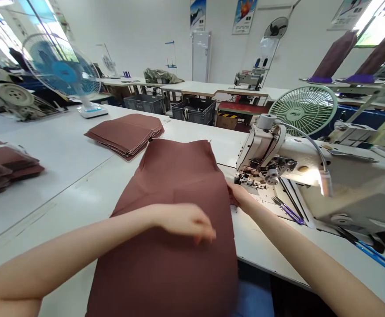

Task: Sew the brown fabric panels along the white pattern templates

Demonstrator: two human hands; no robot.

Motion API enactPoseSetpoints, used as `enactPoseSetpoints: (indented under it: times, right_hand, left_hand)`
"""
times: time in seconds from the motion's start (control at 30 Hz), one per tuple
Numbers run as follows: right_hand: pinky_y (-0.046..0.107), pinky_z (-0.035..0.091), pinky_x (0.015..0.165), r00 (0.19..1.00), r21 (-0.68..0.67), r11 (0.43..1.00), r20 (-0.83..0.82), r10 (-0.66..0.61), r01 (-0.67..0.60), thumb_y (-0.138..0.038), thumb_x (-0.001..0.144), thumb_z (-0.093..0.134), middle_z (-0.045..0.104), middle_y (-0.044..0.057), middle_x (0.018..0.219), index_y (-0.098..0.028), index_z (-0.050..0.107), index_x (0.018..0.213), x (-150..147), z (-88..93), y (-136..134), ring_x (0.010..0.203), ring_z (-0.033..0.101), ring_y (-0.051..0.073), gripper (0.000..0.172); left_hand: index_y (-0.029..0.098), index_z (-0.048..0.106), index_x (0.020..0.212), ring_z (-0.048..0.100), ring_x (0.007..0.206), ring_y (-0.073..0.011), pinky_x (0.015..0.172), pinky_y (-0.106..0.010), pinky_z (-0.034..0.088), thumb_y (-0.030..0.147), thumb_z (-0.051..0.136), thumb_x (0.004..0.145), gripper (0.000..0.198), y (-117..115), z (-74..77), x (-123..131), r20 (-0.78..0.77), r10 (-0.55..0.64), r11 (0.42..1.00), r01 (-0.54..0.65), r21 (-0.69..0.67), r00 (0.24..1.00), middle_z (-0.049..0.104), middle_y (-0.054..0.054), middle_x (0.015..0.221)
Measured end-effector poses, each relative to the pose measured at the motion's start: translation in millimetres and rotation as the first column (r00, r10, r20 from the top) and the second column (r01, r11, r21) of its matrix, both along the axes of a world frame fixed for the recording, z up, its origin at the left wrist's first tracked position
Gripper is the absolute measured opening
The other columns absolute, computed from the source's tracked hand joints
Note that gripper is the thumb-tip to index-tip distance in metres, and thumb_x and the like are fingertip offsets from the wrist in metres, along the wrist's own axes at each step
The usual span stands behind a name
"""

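Observation:
A large brown fabric piece (185,185) lies over the table in front of me, its near end hanging down toward my lap. My left hand (188,222) is over the middle of this fabric, fingers curled and smeared by motion; whether it touches or pinches the cloth does not show. At the fabric's right edge my right hand (237,196) is closed on the cloth, its fingertips partly hidden. Just beyond that hand stands the needle and presser-foot end of a sewing machine (261,149), with its lamp lit.
Stacked brown fabric pieces (126,132) lie behind the large one, and another stack (4,165) is at the left. Purple-handled scissors (289,211) and blue-handled scissors (373,255) lie by the machine. A blue fan (65,72) and a green fan (302,110) stand farther back.

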State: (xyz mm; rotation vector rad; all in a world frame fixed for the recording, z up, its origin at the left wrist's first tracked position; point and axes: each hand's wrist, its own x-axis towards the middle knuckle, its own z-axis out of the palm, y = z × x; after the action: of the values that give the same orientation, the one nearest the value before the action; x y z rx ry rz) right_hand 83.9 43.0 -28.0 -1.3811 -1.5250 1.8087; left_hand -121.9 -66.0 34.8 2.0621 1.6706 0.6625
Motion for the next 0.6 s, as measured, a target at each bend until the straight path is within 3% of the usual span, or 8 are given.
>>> enactPoseSetpoints:
  times: [0.1,0.17,0.27,0.33,0.43,0.6]
  right_hand:
    - [0.024,0.047,0.048,0.998,-0.033,0.998,0.038,-0.049,0.05,-0.055,0.096,0.022,0.064,0.006,0.071,-0.015,0.063,0.087,-2,-4.6,5,0.054,0.058,0.013,0.058]
    - [0.023,0.046,0.047,0.995,-0.011,0.997,0.059,-0.074,0.075,-0.056,0.092,0.037,0.065,0.004,0.07,-0.017,0.062,0.087,-11,-4.3,11,0.054,0.058,0.013,0.047]
    - [0.022,0.045,0.048,0.993,0.047,0.997,0.098,-0.073,0.068,-0.045,0.086,0.054,0.067,0.002,0.072,-0.019,0.062,0.086,-20,-2.3,20,0.058,0.06,0.013,0.027]
    - [0.022,0.044,0.048,0.99,0.086,0.996,0.134,-0.045,0.033,-0.036,0.084,0.057,0.066,0.001,0.067,-0.018,0.062,0.079,-21,-2.9,22,0.057,0.059,0.014,0.019]
    - [0.021,0.04,0.045,0.978,0.155,0.987,0.209,0.0,-0.033,-0.03,0.079,0.061,0.06,-0.003,0.055,-0.019,0.057,0.066,-14,-5.6,17,0.049,0.056,0.012,0.018]
    - [0.02,0.033,0.038,0.939,0.175,0.967,0.322,0.12,-0.183,-0.038,0.081,0.058,0.049,-0.006,0.038,-0.021,0.049,0.059,-2,-4.7,-3,0.032,0.044,0.01,0.029]
  left_hand:
    - [0.017,0.065,0.092,0.062,0.086,-0.019,0.084,-0.029,0.049,0.034,0.033,0.094,0.036,46,-17.3,6,-0.064,-0.114,0.993,0.115,0.013,0.991,0.068,-0.004,0.089]
    - [0.016,0.064,0.1,0.061,0.095,-0.0206,0.089,-0.032,0.046,0.028,0.034,0.092,0.033,71,-26.7,5,-0.094,-0.114,0.993,0.117,0.03,0.989,0.067,-0.007,0.1]
    - [0.018,0.058,0.119,0.052,0.116,-0.0241,0.101,-0.038,0.038,0.031,0.047,0.089,0.035,93,-44.2,6,-0.13,-0.149,0.988,0.153,0.025,0.98,0.059,-0.009,0.125]
    - [0.022,0.05,0.131,0.042,0.128,-0.0261,0.107,-0.044,0.03,0.034,0.048,0.09,0.043,92,-58.2,11,-0.166,-0.182,0.983,0.186,0.007,0.969,0.048,-0.008,0.139]
    - [0.026,0.036,0.142,0.034,0.134,-0.0267,0.109,-0.053,0.021,0.034,0.037,0.096,0.047,70,-75.1,18,-0.302,-0.168,0.983,0.183,0.022,0.938,0.036,-0.006,0.149]
    - [0.025,0.027,0.146,0.027,0.138,-0.0276,0.108,-0.053,0.022,0.034,0.032,0.097,0.051,35,-81.5,16,-0.463,-0.057,0.99,0.109,0.085,0.884,0.028,-0.004,0.152]
